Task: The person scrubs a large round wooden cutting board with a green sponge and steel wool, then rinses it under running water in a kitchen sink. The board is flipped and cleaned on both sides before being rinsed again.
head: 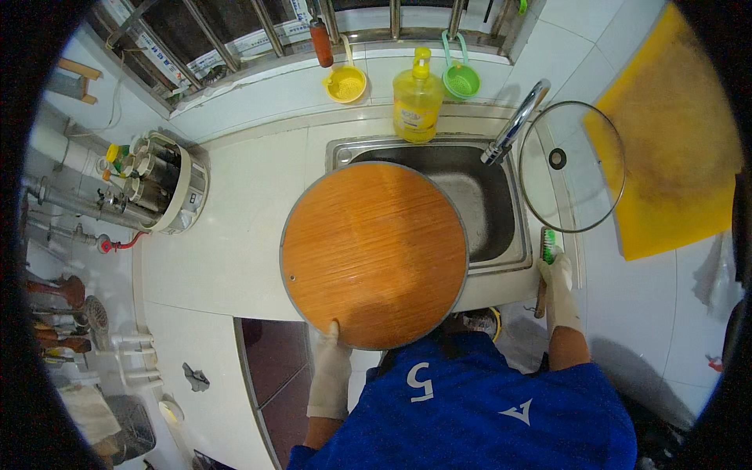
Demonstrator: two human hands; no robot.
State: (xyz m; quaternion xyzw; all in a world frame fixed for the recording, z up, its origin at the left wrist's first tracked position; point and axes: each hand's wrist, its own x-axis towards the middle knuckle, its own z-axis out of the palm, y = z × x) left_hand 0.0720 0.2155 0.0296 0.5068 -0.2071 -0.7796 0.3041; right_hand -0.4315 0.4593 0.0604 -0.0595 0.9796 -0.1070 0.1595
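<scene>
A round wooden board (376, 247) with a grey rim and a small hole near its left edge covers much of the counter's front and part of the steel sink (487, 200). My left hand (331, 358), in a pale glove, grips the board's lower left edge, thumb on top and fingers hidden beneath. At the right, my gloved right hand (555, 273) is closed around the handle of a scrub brush (549, 245) with green and white bristles. The brush lies at the counter's right end, below a round glass lid (573, 176) that leans by the wall.
A chrome faucet (517, 123) arches over the sink. Behind it stand a yellow pump bottle (418, 100), with yellow (345, 85) and green strainers (462, 80) hanging nearby. A large yellow board (670, 141) leans at the right. A caddy of jars (170, 188) sits at the left.
</scene>
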